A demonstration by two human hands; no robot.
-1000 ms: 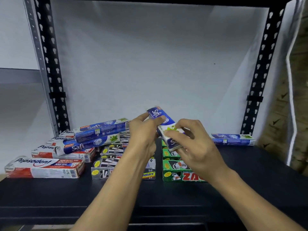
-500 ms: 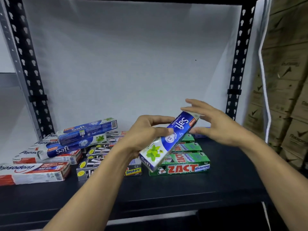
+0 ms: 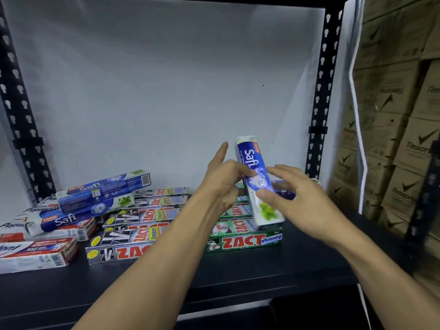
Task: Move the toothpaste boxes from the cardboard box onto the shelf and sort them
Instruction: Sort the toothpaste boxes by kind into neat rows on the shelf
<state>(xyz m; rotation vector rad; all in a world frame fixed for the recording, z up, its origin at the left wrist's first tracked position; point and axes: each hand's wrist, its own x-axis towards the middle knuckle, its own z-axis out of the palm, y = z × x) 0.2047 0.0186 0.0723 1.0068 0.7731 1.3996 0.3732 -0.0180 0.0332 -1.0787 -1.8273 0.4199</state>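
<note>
Head view: I hold one Safi box (image 3: 256,177) in the air over the shelf (image 3: 238,279), just above the stack of green ZACT Whitening boxes (image 3: 245,242). It stands nearly upright, with its white top end leaning a little to the left and its leafy end low.

My left hand (image 3: 223,186) is at the box's left edge. The thumb lies across the blue face near the logo and the curled fingers sit behind it, pinching that side, while my index finger points straight up, clear of the box.

My right hand (image 3: 304,201) is at the right edge, lower down. The thumb presses on the face above the green leaf, and the other fingers are spread apart and loosely bent around the far side.

Left of the green stack are silver ZACT Smokers boxes (image 3: 123,251). Further left, other Safi boxes (image 3: 102,189) lie on Pepsodent boxes (image 3: 35,254). Brown cartons (image 3: 404,144) are stacked to the right of the rack.
</note>
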